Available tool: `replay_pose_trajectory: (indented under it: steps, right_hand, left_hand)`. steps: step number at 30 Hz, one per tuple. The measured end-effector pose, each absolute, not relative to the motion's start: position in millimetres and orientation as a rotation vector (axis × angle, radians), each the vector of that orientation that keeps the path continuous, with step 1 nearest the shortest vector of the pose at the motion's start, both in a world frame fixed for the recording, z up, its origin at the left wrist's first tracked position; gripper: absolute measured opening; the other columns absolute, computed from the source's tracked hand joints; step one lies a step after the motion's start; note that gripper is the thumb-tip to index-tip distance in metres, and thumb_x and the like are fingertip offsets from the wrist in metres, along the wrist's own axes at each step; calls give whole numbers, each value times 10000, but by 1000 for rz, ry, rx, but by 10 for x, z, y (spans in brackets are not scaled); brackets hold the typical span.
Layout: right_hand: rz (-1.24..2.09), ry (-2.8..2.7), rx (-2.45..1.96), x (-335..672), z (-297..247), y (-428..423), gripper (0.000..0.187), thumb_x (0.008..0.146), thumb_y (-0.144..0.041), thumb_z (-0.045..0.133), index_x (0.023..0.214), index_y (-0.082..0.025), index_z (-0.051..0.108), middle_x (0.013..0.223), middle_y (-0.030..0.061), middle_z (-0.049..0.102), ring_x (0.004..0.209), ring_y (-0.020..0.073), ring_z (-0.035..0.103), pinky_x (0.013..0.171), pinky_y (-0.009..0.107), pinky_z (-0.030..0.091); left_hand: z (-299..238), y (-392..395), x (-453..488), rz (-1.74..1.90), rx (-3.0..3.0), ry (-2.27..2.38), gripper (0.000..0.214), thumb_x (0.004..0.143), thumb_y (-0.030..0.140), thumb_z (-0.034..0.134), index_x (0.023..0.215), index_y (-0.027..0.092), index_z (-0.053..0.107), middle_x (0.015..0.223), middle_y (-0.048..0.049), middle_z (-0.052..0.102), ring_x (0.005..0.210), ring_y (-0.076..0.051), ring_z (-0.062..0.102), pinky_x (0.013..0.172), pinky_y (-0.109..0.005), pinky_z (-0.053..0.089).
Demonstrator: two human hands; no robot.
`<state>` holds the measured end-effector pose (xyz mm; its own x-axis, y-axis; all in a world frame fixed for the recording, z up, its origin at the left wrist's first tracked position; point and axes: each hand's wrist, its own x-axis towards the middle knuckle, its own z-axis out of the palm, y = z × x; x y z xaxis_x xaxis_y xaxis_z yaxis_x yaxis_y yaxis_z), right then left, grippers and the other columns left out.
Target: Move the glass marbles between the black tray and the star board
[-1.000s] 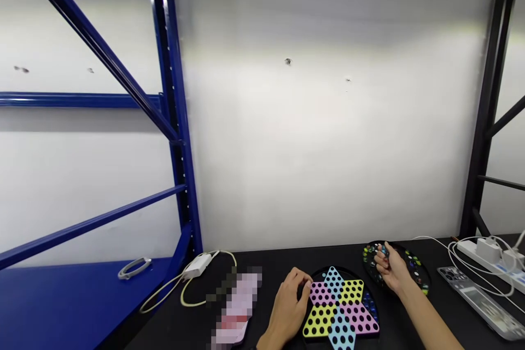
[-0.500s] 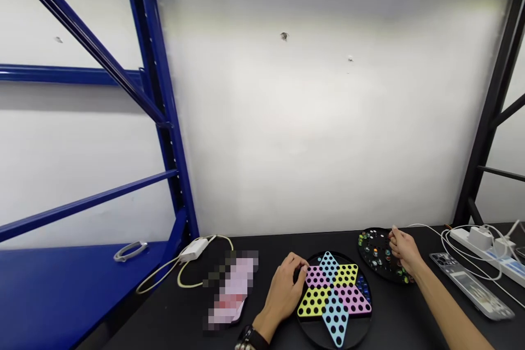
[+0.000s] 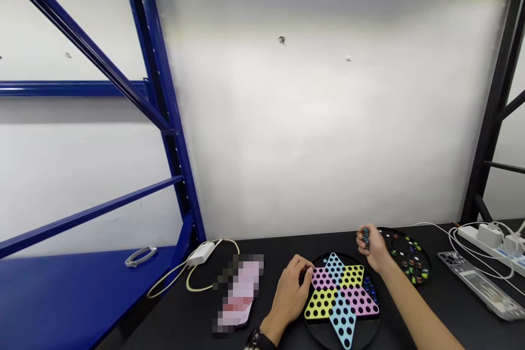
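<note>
My left hand (image 3: 290, 291), fingers curled, grips the left rim of a Chinese checkers board (image 3: 339, 295). The board is round and black with a pink, yellow and light blue star full of holes. Dark blue marbles (image 3: 369, 287) lie along its right side. Beyond the board's upper right, my right hand (image 3: 374, 249) is closed around several blue-green marbles (image 3: 366, 236), which show between the fingers. Just right of that hand, and partly hidden by it, a round black tray (image 3: 429, 262) holds loose marbles in green, orange, white and other colours.
Left of the board lies a pink phone (image 3: 241, 290), partly pixelated, near a white adapter (image 3: 202, 253) with its cable. At right are a phone in a clear case (image 3: 479, 284) and a white power strip (image 3: 492, 243) with cords. A blue rack post (image 3: 180, 175) stands at left.
My right hand has lifted off the marble tray and moved left towards the board, with blue-green marbles now in it. My left hand stays at the board's rim. The view has shifted slightly.
</note>
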<state>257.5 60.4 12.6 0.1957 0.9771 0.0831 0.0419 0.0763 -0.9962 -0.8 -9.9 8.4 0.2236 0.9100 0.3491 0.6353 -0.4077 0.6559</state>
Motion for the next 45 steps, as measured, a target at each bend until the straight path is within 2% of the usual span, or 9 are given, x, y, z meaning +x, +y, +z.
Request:
replay_pose_trajectory:
  steps: [3, 5, 10, 21, 25, 29, 36, 41, 45]
  right_hand:
    - [881, -1252, -1344, 2257, 34, 622, 236, 828, -343, 423, 622, -229, 403, 560, -49, 382, 521, 119, 371, 488, 239, 279]
    - [707, -1466, -1418, 2118, -58, 581, 213, 818, -281, 490, 622, -218, 436, 623, -24, 461, 625, 141, 451, 584, 255, 334]
    - [21, -1997, -1689, 2056, -191, 413, 184, 885, -156, 395, 775, -209, 533, 930, 61, 585, 900, 210, 553, 767, 308, 395]
    - [308, -2008, -1529, 2437, -285, 286, 361, 941, -209, 295, 1172, -221, 572, 1164, 70, 610, 1093, 206, 565, 923, 320, 425]
    - [22, -1808, -1863, 2873, -253, 366, 332, 920, -230, 369, 1149, -219, 608, 1200, 91, 608, 1136, 269, 532, 892, 378, 411]
    - [-41, -1851, -2100, 3198, -269, 348, 218, 891, -280, 489, 968, -225, 685, 1073, 91, 651, 1061, 301, 547, 845, 400, 400]
    - [82, -1756, -1892, 2881, -218, 310, 278, 936, -329, 462, 1009, -216, 705, 1065, 68, 683, 1070, 249, 557, 882, 348, 405]
    - [97, -1945, -1753, 2472, -202, 246, 302, 921, -357, 472, 883, -250, 751, 1028, 58, 677, 1039, 253, 564, 868, 369, 402]
    - [39, -1889, -1826, 2590, -238, 285, 333, 919, -401, 461, 1050, -259, 732, 1156, 77, 648, 1139, 275, 532, 916, 392, 402]
  left_hand:
    - [68, -104, -14, 1014, 2132, 1427, 314, 987, 406, 373, 887, 244, 623, 958, -31, 635, 903, -201, 619, 821, -319, 485]
    - [58, -105, -19, 1025, 2140, 1423, 316, 991, 404, 370, 891, 246, 626, 958, -30, 635, 912, -201, 619, 828, -318, 484]
    - [51, -107, -21, 1051, 2153, 1415, 326, 990, 411, 374, 893, 250, 641, 957, -34, 644, 918, -205, 619, 836, -320, 485]
    - [81, -108, -6, 990, 2138, 1443, 331, 990, 410, 350, 890, 245, 619, 980, -38, 629, 947, -215, 602, 862, -351, 467]
    - [70, -109, -8, 988, 2151, 1441, 328, 992, 408, 350, 899, 244, 619, 979, -40, 630, 942, -213, 605, 852, -348, 471]
    - [72, -99, -7, 988, 2161, 1441, 326, 985, 413, 363, 899, 245, 629, 981, -42, 639, 938, -212, 611, 856, -346, 478]
    - [84, -112, -6, 987, 2150, 1451, 335, 987, 415, 347, 899, 244, 621, 985, -42, 634, 942, -215, 610, 862, -348, 472]
    - [50, -101, -23, 980, 2154, 1453, 334, 991, 425, 343, 905, 249, 614, 986, -40, 628, 946, -215, 608, 860, -343, 471]
    - [42, -87, -22, 990, 2165, 1465, 314, 987, 407, 357, 892, 251, 613, 976, -33, 631, 942, -210, 611, 854, -332, 472]
